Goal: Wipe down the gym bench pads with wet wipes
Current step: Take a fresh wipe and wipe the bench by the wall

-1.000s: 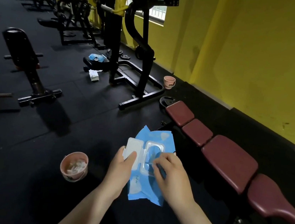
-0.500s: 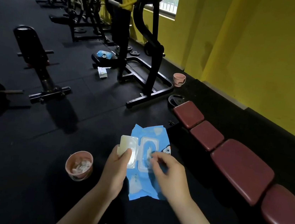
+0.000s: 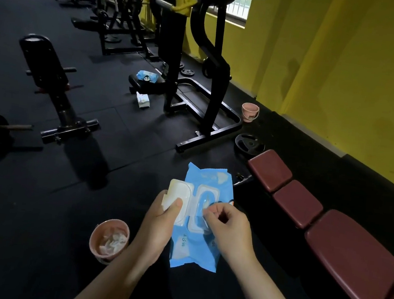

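Step in hand: drawing a wipe from the pack.

The right hand (image 3: 227,230) pinches at the dispenser opening; the left hand (image 3: 161,222) grips the blue wet-wipe pack (image 3: 197,248), thumb holding the flip lid (image 3: 179,192) open. The maroon bench pads (image 3: 349,257) lie to the right, untouched. Next: pull one wipe free, then reach the pads.
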`<state>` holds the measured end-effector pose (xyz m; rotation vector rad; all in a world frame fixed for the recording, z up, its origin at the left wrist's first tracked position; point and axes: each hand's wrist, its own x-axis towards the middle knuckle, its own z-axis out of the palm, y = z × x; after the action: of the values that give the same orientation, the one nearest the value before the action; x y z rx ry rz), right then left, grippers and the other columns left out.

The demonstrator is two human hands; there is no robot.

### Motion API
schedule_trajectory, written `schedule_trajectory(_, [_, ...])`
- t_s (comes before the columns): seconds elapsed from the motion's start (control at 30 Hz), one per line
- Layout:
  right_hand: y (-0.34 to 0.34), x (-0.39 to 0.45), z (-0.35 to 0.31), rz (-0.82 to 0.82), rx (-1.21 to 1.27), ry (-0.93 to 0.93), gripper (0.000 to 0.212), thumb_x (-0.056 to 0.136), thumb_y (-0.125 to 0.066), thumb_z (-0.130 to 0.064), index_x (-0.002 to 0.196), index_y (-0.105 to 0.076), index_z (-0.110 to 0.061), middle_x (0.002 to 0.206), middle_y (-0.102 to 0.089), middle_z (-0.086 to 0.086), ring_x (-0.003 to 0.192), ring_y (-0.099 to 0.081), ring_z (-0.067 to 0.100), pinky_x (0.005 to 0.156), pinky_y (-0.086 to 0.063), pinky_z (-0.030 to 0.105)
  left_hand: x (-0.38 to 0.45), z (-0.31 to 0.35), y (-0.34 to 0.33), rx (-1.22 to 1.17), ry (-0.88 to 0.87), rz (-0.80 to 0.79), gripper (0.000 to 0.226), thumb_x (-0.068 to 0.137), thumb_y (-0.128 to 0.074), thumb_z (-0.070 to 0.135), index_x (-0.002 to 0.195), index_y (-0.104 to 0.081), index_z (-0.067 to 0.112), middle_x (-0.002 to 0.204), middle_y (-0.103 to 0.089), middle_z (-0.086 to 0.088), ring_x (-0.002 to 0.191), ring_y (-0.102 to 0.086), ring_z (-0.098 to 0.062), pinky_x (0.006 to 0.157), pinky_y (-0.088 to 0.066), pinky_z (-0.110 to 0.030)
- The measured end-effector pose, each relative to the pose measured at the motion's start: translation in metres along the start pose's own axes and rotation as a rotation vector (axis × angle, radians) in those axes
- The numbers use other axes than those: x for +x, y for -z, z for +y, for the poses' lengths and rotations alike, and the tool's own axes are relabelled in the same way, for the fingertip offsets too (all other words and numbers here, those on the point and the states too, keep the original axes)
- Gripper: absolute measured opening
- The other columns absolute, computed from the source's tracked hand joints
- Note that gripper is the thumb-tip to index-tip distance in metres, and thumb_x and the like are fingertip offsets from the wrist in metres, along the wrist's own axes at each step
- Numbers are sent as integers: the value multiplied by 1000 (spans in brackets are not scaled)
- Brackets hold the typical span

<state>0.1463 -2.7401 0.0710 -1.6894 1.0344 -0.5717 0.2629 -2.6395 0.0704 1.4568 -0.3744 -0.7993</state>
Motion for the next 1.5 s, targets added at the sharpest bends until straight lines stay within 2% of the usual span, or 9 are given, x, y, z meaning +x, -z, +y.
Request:
schedule_trajectory(0.33, [-35, 52, -18, 53, -238, -6, 12, 91, -61, -29, 80, -62, -25, 77, -65, -10, 70, -62, 5, 57, -47, 13, 65, 11, 15, 43, 21, -32, 10, 101, -53, 21, 106, -60, 17, 98, -72, -5, 87, -72, -18, 78, -58, -39])
schedule_trajectory(0.5, [-33, 75, -15, -30, -436, 69, 13, 94, -57, -30, 83, -59, -23, 79, -61, -9, 70, -59, 6, 58, -48, 19, 80, 12, 11, 35, 60, -68, 13, 102, -52, 25, 109, -60, 19, 105, -71, -8, 96, -71, -24, 87, -58, -48])
schedule_trajectory(0.73, [-18, 105, -11, -138, -324, -15, 22, 96, -52, -29, 79, -54, -15, 78, -61, -2, 69, -58, 9, 55, -43, 15, 94, 14, -9, 33, 61, -8, 11, 102, -52, 23, 107, -60, 20, 93, -74, 2, 84, -73, -12, 63, -55, -23])
schedule_trajectory(0.83, [-13, 115, -6, -164, -170, -95, 23, 96, -49, -23, 75, -50, -13, 76, -58, 3, 66, -54, 14, 62, -49, 30, 103, 11, -14, 110, 39, 36, 9, 102, -52, 23, 104, -59, 18, 96, -71, -2, 78, -70, -6, 61, -52, -18])
schedule_trajectory(0.97, [-8, 122, -7, -139, -9, -119, 23, 96, -49, -18, 75, -52, -12, 73, -53, 1, 66, -46, 10, 57, -41, 20, 112, 9, -18, 249, -7, 85, 7, 101, -52, 26, 99, -56, 21, 93, -67, 3, 75, -64, -2, 58, -47, -11])
schedule_trajectory(1.03, [-5, 124, -7, -159, 122, -171, 21, 96, -48, -16, 77, -55, -11, 75, -54, 3, 71, -46, 13, 64, -39, 25, 117, 5, -18, 347, -33, 110, 10, 101, -52, 25, 92, -51, 20, 83, -61, 7, 72, -58, -6, 55, -42, -7])
schedule_trajectory(1.2, [2, 128, -5, -275, 430, -256, 15, 94, -44, -8, 89, -58, -6, 80, -52, 10, 77, -45, 20, 67, -41, 27, 129, -7, -18, 428, 12, 132, 9, 100, -51, 23, 94, -51, 17, 86, -58, 4, 74, -53, -8, 58, -41, -16])
schedule_trajectory(1.43, [12, 125, -5, -354, 545, -286, 54, 94, -34, -1, 57, -72, -15, 73, -70, 0, 67, -65, 7, 65, -49, 24, 131, -5, -26, 471, 71, 152, 13, 100, -47, 25, 96, -50, 13, 90, -59, -3, 76, -53, -13, 63, -42, -28])
schedule_trajectory(1.5, [14, 124, -5, -333, 540, -278, 50, 92, -36, -4, 57, -70, -14, 75, -69, 2, 70, -64, 10, 69, -49, 25, 130, -2, -28, 456, 58, 149, 14, 101, -47, 24, 94, -49, 12, 87, -57, -2, 73, -51, -11, 61, -40, -27])
